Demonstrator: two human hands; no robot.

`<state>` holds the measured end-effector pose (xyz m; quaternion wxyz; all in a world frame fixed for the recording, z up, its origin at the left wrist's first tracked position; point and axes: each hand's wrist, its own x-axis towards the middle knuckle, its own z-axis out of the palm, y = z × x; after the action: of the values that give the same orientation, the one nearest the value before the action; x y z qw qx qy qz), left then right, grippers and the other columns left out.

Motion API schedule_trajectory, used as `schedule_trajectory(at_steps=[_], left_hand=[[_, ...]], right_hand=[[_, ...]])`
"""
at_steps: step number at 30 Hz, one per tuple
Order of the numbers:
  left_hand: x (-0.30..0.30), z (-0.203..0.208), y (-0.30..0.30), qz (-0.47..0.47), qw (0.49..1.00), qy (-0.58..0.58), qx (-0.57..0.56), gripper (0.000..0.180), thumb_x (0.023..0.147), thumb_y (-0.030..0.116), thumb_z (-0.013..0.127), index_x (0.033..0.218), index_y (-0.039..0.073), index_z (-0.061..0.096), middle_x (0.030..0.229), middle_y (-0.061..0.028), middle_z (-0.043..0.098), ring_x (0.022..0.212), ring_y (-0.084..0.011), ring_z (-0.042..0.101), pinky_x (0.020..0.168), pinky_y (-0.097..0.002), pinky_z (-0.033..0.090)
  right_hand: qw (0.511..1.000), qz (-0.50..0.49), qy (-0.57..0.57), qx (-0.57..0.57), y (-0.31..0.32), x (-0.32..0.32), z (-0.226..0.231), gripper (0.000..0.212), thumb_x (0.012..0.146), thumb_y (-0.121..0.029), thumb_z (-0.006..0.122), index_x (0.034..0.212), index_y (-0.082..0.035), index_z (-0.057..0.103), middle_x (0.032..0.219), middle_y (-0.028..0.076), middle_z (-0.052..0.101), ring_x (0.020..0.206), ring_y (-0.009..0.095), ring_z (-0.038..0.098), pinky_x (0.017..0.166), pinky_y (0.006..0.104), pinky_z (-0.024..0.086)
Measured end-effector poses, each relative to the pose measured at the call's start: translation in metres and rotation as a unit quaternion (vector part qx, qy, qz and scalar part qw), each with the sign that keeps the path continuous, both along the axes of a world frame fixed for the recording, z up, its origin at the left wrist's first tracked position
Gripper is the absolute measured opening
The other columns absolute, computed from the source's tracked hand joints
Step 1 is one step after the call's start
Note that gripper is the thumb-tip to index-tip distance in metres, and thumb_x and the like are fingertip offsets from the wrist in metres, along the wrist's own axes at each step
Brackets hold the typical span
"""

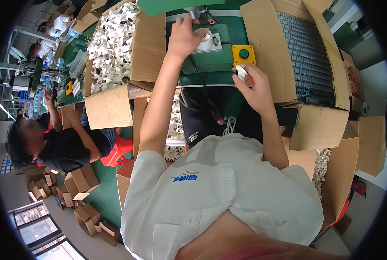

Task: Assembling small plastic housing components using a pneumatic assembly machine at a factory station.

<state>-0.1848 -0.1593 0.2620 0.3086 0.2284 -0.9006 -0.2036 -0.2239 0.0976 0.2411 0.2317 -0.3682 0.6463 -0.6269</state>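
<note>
My left hand [185, 38] reaches under the metal ram [193, 12] of a green bench press. Its fingers are spread, and the thumb lies at a round white plastic part [207, 42] seated in the press fixture [220, 40]. Whether the fingertips touch the ram is hard to see. In my right hand [255, 86], pinched between thumb and fingers, is a small white bladed plastic piece [241, 73]. That hand hovers just below a yellow box with a green push button [244, 53].
Left of the press stands a carton [148, 47] heaped with white bladed pieces. To the right, another carton [269, 47] holds rows of dark grey tubes [308, 56]. A co-worker [59, 143] sits at the left by a red stool [119, 149]. Several cartons [87, 216] lie on the floor.
</note>
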Motion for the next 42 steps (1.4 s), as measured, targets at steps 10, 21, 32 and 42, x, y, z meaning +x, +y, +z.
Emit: schedule_trajectory(at_steps=[10,21,32,42], left_hand=[[0.077,0.014,0.042,0.114,0.978,-0.082,-0.157,0.026,0.086,0.028,0.065,0.095,0.004,0.066,0.095,-0.0134,0.063,0.068,-0.0351,0.064,0.058,-0.0420,0.052],[0.097,0.000,0.048,0.137,0.943,-0.223,-0.204,0.016,0.082,0.016,0.060,0.073,0.002,0.062,0.073,-0.0118,0.064,0.044,-0.0309,0.058,0.041,-0.0380,0.047],[0.089,-0.009,0.050,0.155,0.948,-0.197,-0.197,0.014,0.082,0.013,0.059,0.074,0.002,0.058,0.064,-0.0140,0.063,0.044,-0.0319,0.059,0.041,-0.0392,0.047],[0.073,0.030,0.034,0.124,0.950,-0.268,-0.106,0.033,0.090,0.032,0.058,0.082,0.000,0.062,0.066,-0.0156,0.066,0.055,-0.0378,0.064,0.053,-0.0439,0.052]], right_hand=[[0.858,-0.080,0.449,0.237,-0.008,-0.018,-0.004,0.031,0.081,-0.027,0.068,0.094,0.002,0.064,0.142,0.018,0.052,0.068,0.029,0.068,0.062,0.0318,0.053],[0.806,-0.043,0.455,0.377,-0.014,-0.011,0.030,0.036,0.083,-0.032,0.065,0.090,0.004,0.064,0.144,0.019,0.052,0.074,0.032,0.069,0.066,0.0359,0.054],[0.779,-0.050,0.458,0.425,-0.030,-0.006,0.039,0.041,0.083,-0.036,0.064,0.094,0.004,0.066,0.139,0.020,0.056,0.074,0.034,0.070,0.065,0.0382,0.054],[0.787,-0.061,0.466,0.399,-0.027,0.000,0.033,0.040,0.084,-0.037,0.063,0.092,0.003,0.066,0.129,0.022,0.062,0.075,0.033,0.070,0.064,0.0353,0.053]])
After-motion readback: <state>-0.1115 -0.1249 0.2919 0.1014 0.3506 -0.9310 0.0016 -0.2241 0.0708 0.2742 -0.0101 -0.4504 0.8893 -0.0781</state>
